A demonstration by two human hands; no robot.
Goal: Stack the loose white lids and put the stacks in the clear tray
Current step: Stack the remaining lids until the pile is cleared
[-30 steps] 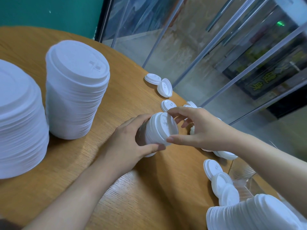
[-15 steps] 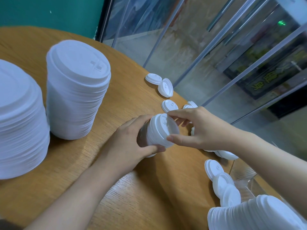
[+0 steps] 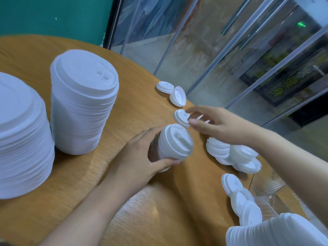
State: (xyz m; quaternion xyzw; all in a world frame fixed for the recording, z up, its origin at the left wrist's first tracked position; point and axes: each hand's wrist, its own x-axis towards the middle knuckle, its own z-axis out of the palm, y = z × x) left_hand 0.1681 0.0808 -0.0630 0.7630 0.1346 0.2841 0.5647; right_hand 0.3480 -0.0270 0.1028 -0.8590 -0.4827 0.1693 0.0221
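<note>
My left hand (image 3: 140,155) grips a short stack of small white lids (image 3: 174,141), tilted on its side on the round wooden table (image 3: 134,206). My right hand (image 3: 220,123) hovers just beyond it, fingers spread and blurred, over a loose lid (image 3: 180,117); it holds nothing I can see. Two more loose lids (image 3: 173,93) lie farther back near the table edge. A heap of lids (image 3: 230,153) lies under my right forearm, and three lids (image 3: 239,196) lean by the clear tray (image 3: 266,190) at the lower right.
Two tall stacks of large white lids stand on the left, one (image 3: 83,102) behind the other (image 3: 21,135). A lying stack of lids (image 3: 273,231) fills the bottom right corner. Glass panels with metal rails run close behind the table's far edge.
My right hand has let go of the top of the small stack and moved back toward the loose lid. The heap under my right forearm has come into sight. My left hand keeps its grip.
</note>
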